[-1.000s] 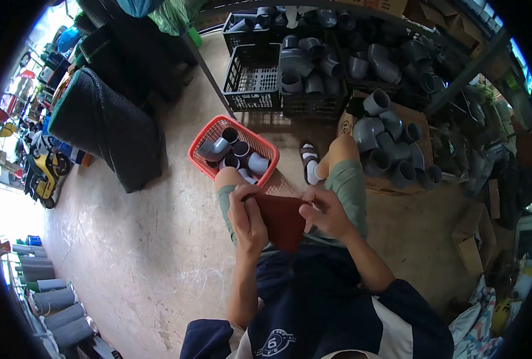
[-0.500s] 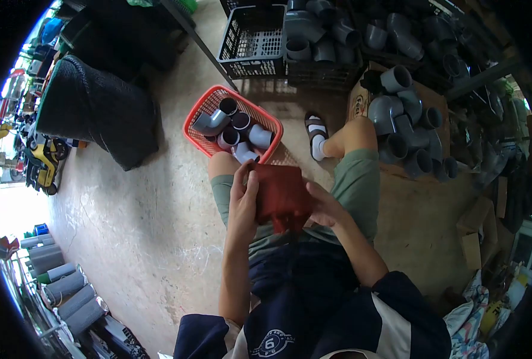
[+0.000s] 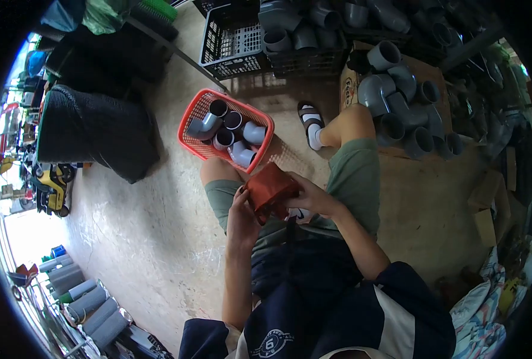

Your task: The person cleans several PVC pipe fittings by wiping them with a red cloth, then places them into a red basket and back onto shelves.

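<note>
Above my lap I hold a dark red, boxy thing with soft-looking folds and a ragged lower edge; its exact kind does not show. My left hand is closed on its left side, fingertips at the edge. At its right side my right hand grips it, with part of the fingers hidden behind it. Just beyond my left knee stands a red plastic basket. Several grey pipe elbows lie inside the basket.
At the back are a black crate and other crates heaped with grey fittings. A cardboard box with more elbows stands to the right. Dark mesh rolls stand on the left, with grey pipes at lower left.
The dark red thing has turned and tilted, showing a top face and a side, and sits slightly further left. Both hands have shifted with it. The whole view has swung a little.
</note>
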Available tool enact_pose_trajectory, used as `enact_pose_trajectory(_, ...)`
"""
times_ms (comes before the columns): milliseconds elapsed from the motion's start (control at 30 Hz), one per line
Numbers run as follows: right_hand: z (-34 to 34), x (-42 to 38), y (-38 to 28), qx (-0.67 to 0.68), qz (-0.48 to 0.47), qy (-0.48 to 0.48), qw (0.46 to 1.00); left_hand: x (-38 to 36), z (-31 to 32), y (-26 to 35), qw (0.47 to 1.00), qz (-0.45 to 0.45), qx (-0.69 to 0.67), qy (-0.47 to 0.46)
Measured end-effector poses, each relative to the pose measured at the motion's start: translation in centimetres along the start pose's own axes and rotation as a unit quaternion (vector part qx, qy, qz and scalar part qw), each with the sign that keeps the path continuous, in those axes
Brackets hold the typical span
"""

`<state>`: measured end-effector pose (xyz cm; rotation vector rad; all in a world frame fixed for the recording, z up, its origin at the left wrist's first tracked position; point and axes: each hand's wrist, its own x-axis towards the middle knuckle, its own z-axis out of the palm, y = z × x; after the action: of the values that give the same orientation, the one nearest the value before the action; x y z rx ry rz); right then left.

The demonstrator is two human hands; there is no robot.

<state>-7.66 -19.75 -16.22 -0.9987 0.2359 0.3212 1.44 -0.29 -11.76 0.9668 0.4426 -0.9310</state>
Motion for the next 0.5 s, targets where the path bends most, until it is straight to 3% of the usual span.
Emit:
enact_pose_trajectory(133, -0.3, 0.3, 0.8, -0.007, -0.113, 0.022, 0.993, -0.5, 0.7, 0.0, 0.998, 0.011, 0.014, 0.053)
enact_pose_trajectory(167, -0.2, 0.3, 0.5, -0.127, -0.181, 0.056, 0.974, -0.7, 1.3, 0.2, 0.997, 0.023, 0.023, 0.070)
enact_pose_trajectory(233, 0.1, 0.0, -0.3, -0.359, -0.299, 0.119, 0.876, -1.7, 2.9, 0.4, 0.981, 0.111, 0.127, 0.093)
enact_pose_trajectory(333, 0.3, -0.5, -0.6, -0.407, -0.347, 0.087, 0.840, -1.0, 3.1, -0.3, 0.907, 0.248, 0.328, 0.089)
enact_pose_trajectory(367, 0.9, -0.8, -1.0, -0.357, -0.325, 0.071, 0.873, -0.7, 3.0, -0.6, 0.866, 0.291, 0.398, 0.081)
enact_pose_trajectory(467, 2.4, -1.1, -1.7, -0.241, -0.244, 0.035, 0.939, -1.5, 5.3, -1.3, 0.853, 0.275, 0.443, 0.036)
enact_pose_trajectory(500, 1.9, -0.9, -1.2, -0.228, -0.209, 0.037, 0.950, -1.6, 5.2, -1.5, 0.876, 0.253, 0.410, 0.012)
